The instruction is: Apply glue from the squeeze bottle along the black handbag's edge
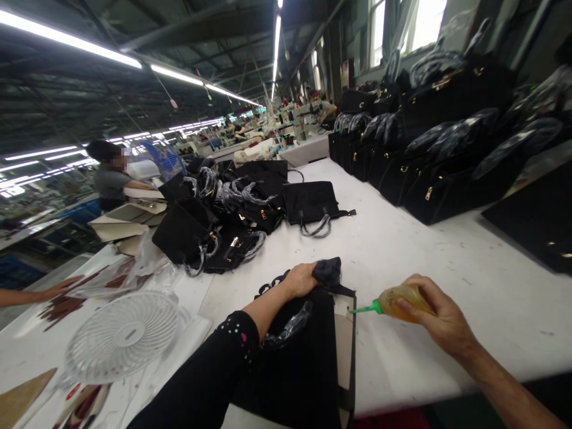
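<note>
Right grip is clamped on the amber bottle, green nozzle at the open edge of the black bag on the table; left grip holds dark fabric. Apparent step: dispensing; next move calls for steady nozzle control.

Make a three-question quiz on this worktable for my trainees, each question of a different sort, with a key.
1. Which hand holds the bottle?
2. True or false: the nozzle is red.
3. Choose one. The left hand is nearest to:
a) the white fan
b) the blue fan
c) the bag in front of the person

Key
1. The right hand.
2. False; it is green.
3. c
</note>
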A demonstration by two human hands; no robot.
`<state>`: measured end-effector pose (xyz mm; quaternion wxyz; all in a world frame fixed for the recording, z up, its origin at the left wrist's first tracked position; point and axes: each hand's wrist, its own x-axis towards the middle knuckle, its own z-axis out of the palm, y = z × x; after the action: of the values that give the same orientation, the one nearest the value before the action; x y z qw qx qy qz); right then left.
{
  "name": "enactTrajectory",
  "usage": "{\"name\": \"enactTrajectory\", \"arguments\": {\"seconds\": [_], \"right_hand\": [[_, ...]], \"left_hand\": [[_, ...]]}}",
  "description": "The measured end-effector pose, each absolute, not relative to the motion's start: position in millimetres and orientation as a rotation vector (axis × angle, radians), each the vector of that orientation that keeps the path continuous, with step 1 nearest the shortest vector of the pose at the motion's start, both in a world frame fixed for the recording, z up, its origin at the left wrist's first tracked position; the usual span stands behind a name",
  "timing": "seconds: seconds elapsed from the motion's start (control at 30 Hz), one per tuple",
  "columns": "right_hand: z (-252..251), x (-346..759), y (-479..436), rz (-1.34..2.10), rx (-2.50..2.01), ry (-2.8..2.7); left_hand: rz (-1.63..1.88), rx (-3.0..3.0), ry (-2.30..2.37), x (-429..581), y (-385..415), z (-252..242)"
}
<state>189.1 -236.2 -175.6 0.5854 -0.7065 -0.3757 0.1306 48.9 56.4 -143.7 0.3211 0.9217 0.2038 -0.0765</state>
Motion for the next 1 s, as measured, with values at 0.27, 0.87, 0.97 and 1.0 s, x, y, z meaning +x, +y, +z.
{"name": "enactTrajectory", "arguments": {"seconds": [0.27, 0.87, 0.97, 1.0], "right_hand": [[-170.3, 192.9, -235.3, 0.361, -1.669, -0.89], [-166.6, 195.2, -234.6, 0.319, -1.667, -0.821], [-168.2, 192.5, -239.3, 0.279, -1.651, -0.826], [-168.5, 191.1, -241.2, 0.291, -1.645, -0.847]], "left_hand": [[-0.195, 2.446, 0.55, 49.1, 54.1, -140.4], [-0.186, 2.456, 0.592, 46.3, 54.4, -143.3], [-0.187, 2.455, 0.601, 46.3, 54.1, -142.5], [-0.185, 2.453, 0.602, 46.3, 53.8, -142.0]]}}
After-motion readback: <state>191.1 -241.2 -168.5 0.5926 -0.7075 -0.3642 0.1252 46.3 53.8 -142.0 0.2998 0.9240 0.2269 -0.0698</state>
